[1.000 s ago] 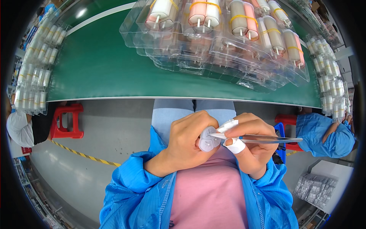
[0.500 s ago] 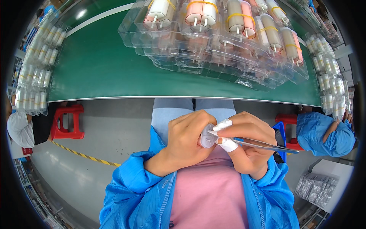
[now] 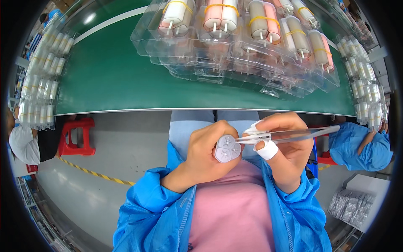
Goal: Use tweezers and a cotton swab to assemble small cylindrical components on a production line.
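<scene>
My left hand (image 3: pixel 200 152) is closed around a bundle of three cylinders (image 3: pixel 227 149), held above my lap. Their translucent pale ends, each with a cross-shaped mark, face up toward me; the rest is hidden inside the fist. Between thumb and fingers, my right hand (image 3: pixel 291 157) grips a pair of tweezers (image 3: pixel 296 135) with pale tips. White tape wraps the thumb and a finger of that hand. The tweezer tips lie at the right edge of the bundle's end; whether they touch it I cannot tell.
Stacked clear plastic trays (image 3: pixel 201 59) hold pink, white and grey cylinders bound with yellow bands, on the green table (image 3: pixel 105 84). More cylinder stacks (image 3: pixel 40 94) stand at far left and right. People sit on both sides, near a red stool (image 3: pixel 79 136). A white box (image 3: pixel 363 189) holds clear packages.
The tweezers have drawn back rightward from the bundle and spread apart, and my right hand has lifted and opened wider. The bundle's end has turned to face up more fully.
</scene>
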The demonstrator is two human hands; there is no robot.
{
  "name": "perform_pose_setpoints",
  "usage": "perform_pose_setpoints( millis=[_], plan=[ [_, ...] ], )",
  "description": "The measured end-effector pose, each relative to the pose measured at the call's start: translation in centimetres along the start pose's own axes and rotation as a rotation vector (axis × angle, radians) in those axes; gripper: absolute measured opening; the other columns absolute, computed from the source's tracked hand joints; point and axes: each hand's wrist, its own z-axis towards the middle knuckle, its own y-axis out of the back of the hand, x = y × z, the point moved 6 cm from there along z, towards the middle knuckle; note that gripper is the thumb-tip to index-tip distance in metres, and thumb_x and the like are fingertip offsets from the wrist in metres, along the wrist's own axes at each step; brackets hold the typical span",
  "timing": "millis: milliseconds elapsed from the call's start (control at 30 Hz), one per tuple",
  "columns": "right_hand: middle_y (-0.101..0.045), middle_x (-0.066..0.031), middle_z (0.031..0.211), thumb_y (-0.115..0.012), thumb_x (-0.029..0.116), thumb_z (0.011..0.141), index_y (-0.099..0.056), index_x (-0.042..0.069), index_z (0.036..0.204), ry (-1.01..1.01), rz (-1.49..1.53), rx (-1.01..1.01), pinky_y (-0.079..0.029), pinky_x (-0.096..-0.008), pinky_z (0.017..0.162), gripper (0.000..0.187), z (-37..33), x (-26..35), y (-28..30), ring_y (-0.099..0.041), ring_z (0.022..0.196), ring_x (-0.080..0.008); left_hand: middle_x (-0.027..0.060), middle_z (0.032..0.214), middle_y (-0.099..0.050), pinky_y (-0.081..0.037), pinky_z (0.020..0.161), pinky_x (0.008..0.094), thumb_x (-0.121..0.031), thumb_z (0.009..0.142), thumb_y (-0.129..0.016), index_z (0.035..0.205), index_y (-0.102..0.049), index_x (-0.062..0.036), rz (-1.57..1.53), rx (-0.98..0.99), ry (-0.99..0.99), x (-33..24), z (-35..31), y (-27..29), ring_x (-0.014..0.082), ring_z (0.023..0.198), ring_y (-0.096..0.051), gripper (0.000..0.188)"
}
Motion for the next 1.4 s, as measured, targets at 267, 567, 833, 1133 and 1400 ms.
perform_pose_setpoints(
  millis=[267,567,833,1133,1400],
  plan=[
    [-0.068,-0.0150,0.087,-0.075,-0.002,0.072,-0.069,-0.002,0.093,0.126,-0.183,0.081,-0.052,-0.0267,0.067,0.022,-0.3,0.5,-0.5,-0.066,0.075,-0.0191,0.0067,0.070,-0.059,-0.042,0.050,0.0272,0.003,0.064,-0.076,0.082,-0.056,-0.0043,-0.087,0.012,0.015,0.1,-0.1,0.1,0.0165,0.057,-0.058,0.028],
    [-0.069,-0.0134,0.083,-0.075,0.000,0.069,-0.072,0.000,0.088,0.159,-0.273,0.088,-0.053,-0.0277,0.063,0.020,-0.3,0.9,-1.0,-0.067,0.072,-0.0210,0.0078,0.069,-0.056,-0.040,0.048,0.0305,0.000,0.059,-0.078,0.080,-0.056,-0.0044,0.018,-0.046,-0.077,-0.2,-0.2,0.3,0.0224,0.055,-0.055,0.030],
    [-0.069,-0.0112,0.083,-0.076,0.001,0.067,-0.072,0.002,0.087,0.203,-0.336,0.117,-0.052,-0.0288,0.061,0.021,-0.2,1.2,-1.2,-0.067,0.071,-0.0233,0.0081,0.069,-0.056,-0.041,0.048,0.0320,-0.003,0.060,-0.079,0.079,-0.056,-0.0039,0.136,-0.081,-0.196,-0.6,-0.1,0.3,0.0237,0.054,-0.054,0.030],
    [-0.068,-0.0127,0.085,-0.076,0.004,0.069,-0.072,0.002,0.090,0.192,-0.337,0.045,-0.051,-0.0286,0.064,0.021,-0.4,0.8,-0.5,-0.066,0.072,-0.0217,0.0120,0.086,-0.061,-0.048,0.055,0.0325,-0.003,0.064,-0.078,0.095,-0.057,-0.0016,0.090,-0.071,-0.033,-0.6,0.1,0.4,0.0262,0.074,-0.058,0.038],
    [-0.069,-0.0132,0.086,-0.077,0.004,0.070,-0.071,0.000,0.091,0.107,-0.208,-0.022,-0.052,-0.0288,0.065,0.021,-0.8,0.2,0.0,-0.066,0.075,-0.0206,0.0134,0.088,-0.063,-0.051,0.059,0.0306,-0.002,0.068,-0.079,0.102,-0.051,0.0004,-0.167,-0.019,0.014,0.9,-0.4,-0.7,0.0248,0.078,-0.066,0.044]
  ],
)
